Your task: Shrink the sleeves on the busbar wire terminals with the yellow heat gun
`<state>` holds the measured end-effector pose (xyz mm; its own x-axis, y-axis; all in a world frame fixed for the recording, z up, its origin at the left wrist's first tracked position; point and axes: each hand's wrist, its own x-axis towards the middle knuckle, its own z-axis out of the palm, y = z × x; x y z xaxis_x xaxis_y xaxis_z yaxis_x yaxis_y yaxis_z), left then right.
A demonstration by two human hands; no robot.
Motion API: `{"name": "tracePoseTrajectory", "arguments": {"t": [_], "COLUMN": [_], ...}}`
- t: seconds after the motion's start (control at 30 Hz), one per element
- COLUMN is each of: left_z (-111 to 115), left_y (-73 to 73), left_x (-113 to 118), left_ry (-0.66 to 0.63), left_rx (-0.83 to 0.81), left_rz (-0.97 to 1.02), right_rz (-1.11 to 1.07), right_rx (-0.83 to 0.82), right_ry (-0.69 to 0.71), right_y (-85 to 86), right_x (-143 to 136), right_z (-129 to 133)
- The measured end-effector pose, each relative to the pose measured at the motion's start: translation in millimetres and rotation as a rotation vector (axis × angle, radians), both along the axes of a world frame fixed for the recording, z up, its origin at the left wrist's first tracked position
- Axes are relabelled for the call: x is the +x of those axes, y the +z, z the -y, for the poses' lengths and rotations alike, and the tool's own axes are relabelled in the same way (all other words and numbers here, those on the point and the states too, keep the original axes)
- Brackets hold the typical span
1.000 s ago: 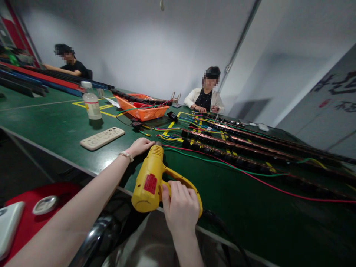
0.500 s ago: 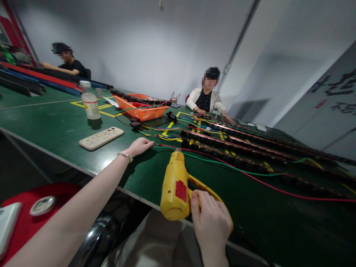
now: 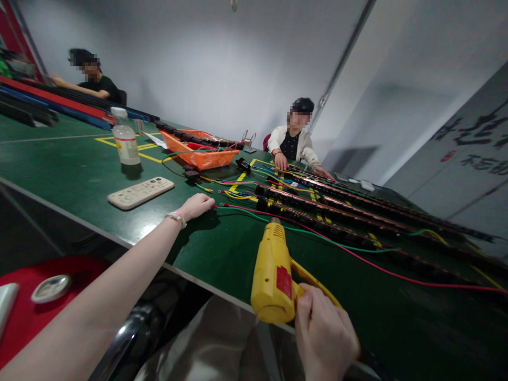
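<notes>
My right hand (image 3: 325, 330) is wrapped round the handle of a yellow heat gun (image 3: 273, 275), whose nozzle points away over the green table (image 3: 214, 254). My left hand (image 3: 198, 205) is closed at the ends of the wires, left of the gun; a bit of red shows at its fingertips. A red wire (image 3: 357, 253) and a green wire (image 3: 317, 233) run from near that hand to the right. Beyond the gun lie long dark bars with copper-coloured strips (image 3: 337, 209), with yellow, blue and green leads at their left ends.
A phone in a beige case (image 3: 141, 193) and a bottle (image 3: 126, 140) stand left of my left hand. An orange basket (image 3: 202, 157) is behind. Two people sit across the table, one with hands at the bars. A red stool (image 3: 87, 264) is at lower left.
My right hand and the heat gun have moved to the right, away from my left hand. My left hand stays closed at the wire ends. The person opposite has shifted a hand slightly.
</notes>
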<state>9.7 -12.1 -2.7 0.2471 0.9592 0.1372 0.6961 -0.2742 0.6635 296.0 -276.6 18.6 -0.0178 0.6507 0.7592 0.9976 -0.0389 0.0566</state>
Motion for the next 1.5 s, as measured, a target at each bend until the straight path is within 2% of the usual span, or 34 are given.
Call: {"name": "tracePoseTrajectory", "arguments": {"t": [0.3, 0.73, 0.87, 1.2, 1.5], "left_z": [0, -2, -4, -3, -3], "left_y": [2.2, -0.5, -2.5, -0.6, -2.7], "left_x": [2, 3, 2, 1, -1], "left_ry": [0.026, 0.049, 0.055, 0.004, -0.028], "left_rx": [-0.018, 0.007, 0.043, 0.079, 0.082], "left_rz": [-0.001, -0.009, -0.018, -0.052, -0.045], "right_rz": [-0.052, -0.17, -0.183, -0.197, -0.181], "right_rx": [-0.018, -0.056, -0.044, -0.029, -0.069], "right_ry": [0.042, 0.223, 0.256, 0.296, 0.319], "right_y": [-1.2, -12.3, -13.2, -16.5, -9.9], "right_x": [-26, -95, -108, -106, -89], "right_z": [-5, -38, -42, -44, -43]}}
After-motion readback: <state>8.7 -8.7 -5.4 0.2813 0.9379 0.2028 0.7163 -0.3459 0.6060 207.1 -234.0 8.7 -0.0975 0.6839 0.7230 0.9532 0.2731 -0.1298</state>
